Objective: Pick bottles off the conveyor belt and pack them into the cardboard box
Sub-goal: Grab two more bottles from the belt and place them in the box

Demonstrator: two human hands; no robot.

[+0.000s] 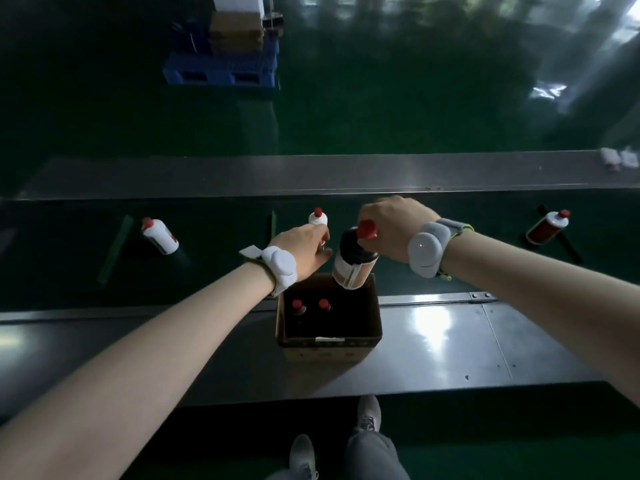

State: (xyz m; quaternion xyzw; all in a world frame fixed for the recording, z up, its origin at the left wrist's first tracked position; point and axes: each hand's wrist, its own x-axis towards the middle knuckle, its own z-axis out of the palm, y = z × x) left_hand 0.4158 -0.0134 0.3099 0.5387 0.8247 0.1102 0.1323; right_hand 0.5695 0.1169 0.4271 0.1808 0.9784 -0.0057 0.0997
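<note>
Grey shoes (369,412) and grey trouser legs stand lowest in the head view, on a dark green floor. Beyond them a smooth, glossy sheet-metal worktop (450,344) carries an open brown cardboard box (329,346), its corrugated front wall bearing a small white label; inside, two red-capped dark bottles (310,307) stand upright at the left side. Both bare forearms wear soft, rounded white wrist bands. The right hand (391,225) is closed around the neck of a cylindrical dark bottle (351,261) with a red cap and a pale label, held tilted in the air with its base just over the far rim of the box. The left hand (306,247) curls around the body of a white bottle (318,218) with a red cap standing on the matte dark green conveyor belt (207,244). Another white bottle (160,235) lies tilted on the belt at the left, and a dark red one (547,227) at the far right. Behind the belt runs a brushed metal rail, then a shiny green floor with a blue plastic pallet (221,69) stacked with cardboard boxes.
</note>
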